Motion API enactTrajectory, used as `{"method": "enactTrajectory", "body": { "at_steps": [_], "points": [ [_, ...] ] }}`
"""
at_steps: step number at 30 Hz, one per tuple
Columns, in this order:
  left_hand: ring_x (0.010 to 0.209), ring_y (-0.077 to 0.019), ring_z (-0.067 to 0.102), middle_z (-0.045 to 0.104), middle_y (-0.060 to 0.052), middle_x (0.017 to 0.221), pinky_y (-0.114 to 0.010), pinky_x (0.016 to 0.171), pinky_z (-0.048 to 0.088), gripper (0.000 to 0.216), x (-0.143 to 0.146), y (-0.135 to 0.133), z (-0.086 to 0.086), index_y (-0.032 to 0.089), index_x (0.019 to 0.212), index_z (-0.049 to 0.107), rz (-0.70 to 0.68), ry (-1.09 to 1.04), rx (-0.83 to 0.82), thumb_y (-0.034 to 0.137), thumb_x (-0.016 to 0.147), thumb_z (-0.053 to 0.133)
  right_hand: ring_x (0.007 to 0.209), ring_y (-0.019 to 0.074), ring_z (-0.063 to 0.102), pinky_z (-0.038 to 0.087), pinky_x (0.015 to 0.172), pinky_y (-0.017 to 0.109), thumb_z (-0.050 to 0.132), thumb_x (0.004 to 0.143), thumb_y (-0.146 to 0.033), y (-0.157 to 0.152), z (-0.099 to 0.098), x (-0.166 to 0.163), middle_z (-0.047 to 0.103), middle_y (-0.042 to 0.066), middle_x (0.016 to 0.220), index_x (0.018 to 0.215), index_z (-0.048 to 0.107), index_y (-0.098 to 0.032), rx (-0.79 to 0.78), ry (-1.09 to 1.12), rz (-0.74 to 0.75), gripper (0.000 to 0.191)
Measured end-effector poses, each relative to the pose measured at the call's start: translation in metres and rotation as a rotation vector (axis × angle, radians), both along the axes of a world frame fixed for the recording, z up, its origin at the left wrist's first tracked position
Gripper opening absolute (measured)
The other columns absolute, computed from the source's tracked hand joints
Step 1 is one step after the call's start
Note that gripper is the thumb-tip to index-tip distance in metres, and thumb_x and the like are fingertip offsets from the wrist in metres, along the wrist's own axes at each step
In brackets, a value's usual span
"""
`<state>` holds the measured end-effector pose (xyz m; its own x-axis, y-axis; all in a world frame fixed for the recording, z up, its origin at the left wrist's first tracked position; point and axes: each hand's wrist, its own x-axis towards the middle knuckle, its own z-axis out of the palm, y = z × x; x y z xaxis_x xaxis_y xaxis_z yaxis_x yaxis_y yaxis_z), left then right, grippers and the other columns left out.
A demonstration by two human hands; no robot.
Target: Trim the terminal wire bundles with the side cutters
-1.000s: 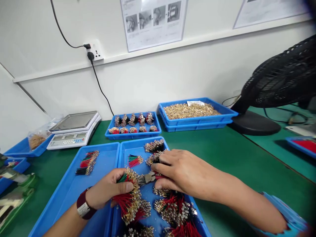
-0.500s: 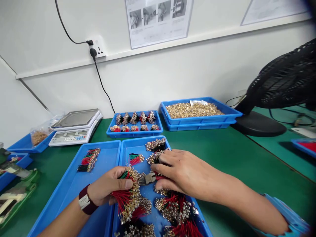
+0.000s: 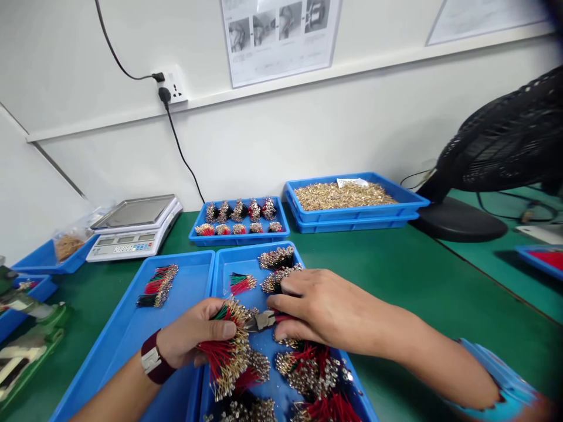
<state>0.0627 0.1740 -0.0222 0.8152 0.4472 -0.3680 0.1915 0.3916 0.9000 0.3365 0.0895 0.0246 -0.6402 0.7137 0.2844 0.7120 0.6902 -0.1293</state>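
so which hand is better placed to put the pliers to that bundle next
Right, most likely: the right hand grips the pliers, their nose close to the bundle, while the left hand is busy holding that bundle over the tray.

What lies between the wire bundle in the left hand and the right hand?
Small pliers, held by the right hand, their nose pointing at the wire bundle gripped by the left hand. The head view shows this.
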Motion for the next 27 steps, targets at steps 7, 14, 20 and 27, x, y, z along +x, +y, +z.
{"method": "enactTrajectory", "body": {
  "at_steps": [7, 14, 20, 27],
  "points": [
    [0.034, -0.0015, 0.037, 0.062, 0.002, 0.062, -0.013, 0.029, 0.027, 0.053, 0.004, -0.002, 0.005, 0.013, 0.093, 0.071, 0.011, 0.022, 0.077, 0.059, 0.073, 0.085, 0.069, 0.0177, 0.049, 0.028, 0.06, 0.033, 0.044, 0.106, -0.056, -0.003, 0.004, 0.002, 0.06, 0.003, 0.076, 0.096, 0.066, -0.019, -0.04, 0.006, -0.024, 0.044],
    [0.042, -0.0046, 0.042, 0.06, 0.001, 0.068, -0.016, 0.037, 0.032, 0.047, 0.003, -0.003, 0.009, 0.014, 0.093, 0.069, 0.018, 0.034, 0.261, 0.058, 0.08, 0.08, 0.073, 0.0184, 0.053, 0.031, 0.063, 0.035, 0.042, 0.107, -0.054, -0.002, 0.009, 0.01, 0.062, 0.004, 0.081, 0.101, 0.066, -0.018, -0.027, 0.005, -0.083, 0.044],
    [0.05, -0.0072, 0.045, 0.063, -0.002, 0.082, -0.017, 0.04, 0.034, 0.048, 0.004, -0.006, 0.014, 0.016, 0.101, 0.069, -0.02, 0.029, 0.32, 0.058, 0.081, 0.079, 0.073, 0.0185, 0.053, 0.032, 0.063, 0.036, 0.042, 0.107, -0.053, -0.002, 0.008, 0.009, 0.061, 0.003, 0.081, 0.099, 0.066, -0.018, -0.011, -0.005, -0.077, 0.043],
    [0.048, -0.0067, 0.043, 0.062, -0.001, 0.079, -0.019, 0.041, 0.033, 0.05, 0.002, -0.005, 0.013, 0.015, 0.101, 0.068, -0.045, 0.06, 0.327, 0.06, 0.081, 0.078, 0.072, 0.0189, 0.051, 0.031, 0.063, 0.035, 0.044, 0.106, -0.053, -0.002, 0.006, 0.01, 0.06, 0.003, 0.08, 0.096, 0.064, -0.019, -0.024, -0.017, -0.07, 0.042]
  ]
}}
